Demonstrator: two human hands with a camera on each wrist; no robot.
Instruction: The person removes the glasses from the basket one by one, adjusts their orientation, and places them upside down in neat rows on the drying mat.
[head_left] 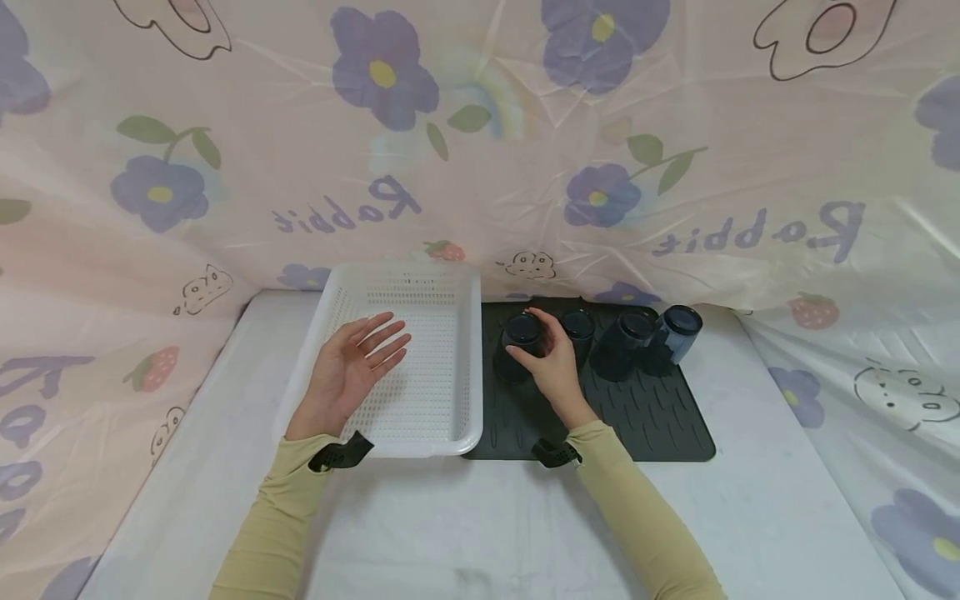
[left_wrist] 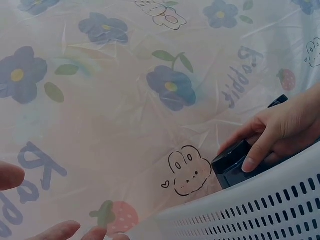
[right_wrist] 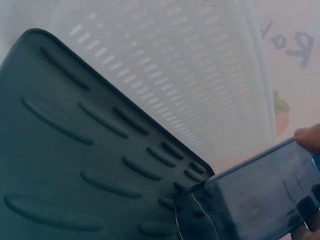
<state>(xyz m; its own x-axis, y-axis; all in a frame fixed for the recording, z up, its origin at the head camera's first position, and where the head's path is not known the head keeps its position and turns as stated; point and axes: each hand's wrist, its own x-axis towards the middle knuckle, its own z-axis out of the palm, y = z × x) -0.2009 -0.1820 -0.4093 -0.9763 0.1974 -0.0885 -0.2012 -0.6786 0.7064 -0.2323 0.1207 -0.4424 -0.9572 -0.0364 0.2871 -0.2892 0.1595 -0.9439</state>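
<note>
My right hand (head_left: 556,364) grips a dark blue-tinted drinking glass (head_left: 517,354) near its upturned base, thumb on one side and fingers on the other. In the right wrist view the glass (right_wrist: 250,205) stands mouth down at the dark ridged mat (right_wrist: 75,140); I cannot tell whether its rim touches. Over the white perforated basket (head_left: 468,367) hovers my left hand (head_left: 348,375), palm turned up and inward, fingers spread, holding nothing. Only some fingertips (left_wrist: 60,231) of it show in the left wrist view, where the glass (left_wrist: 232,167) appears behind the basket's wall.
Right of the held glass, three more tinted glasses stand on the mat: one close by (head_left: 578,329), a wider one (head_left: 622,346) and one at the far right (head_left: 675,333). A printed flower sheet (head_left: 480,192) rises behind the white table (head_left: 450,533).
</note>
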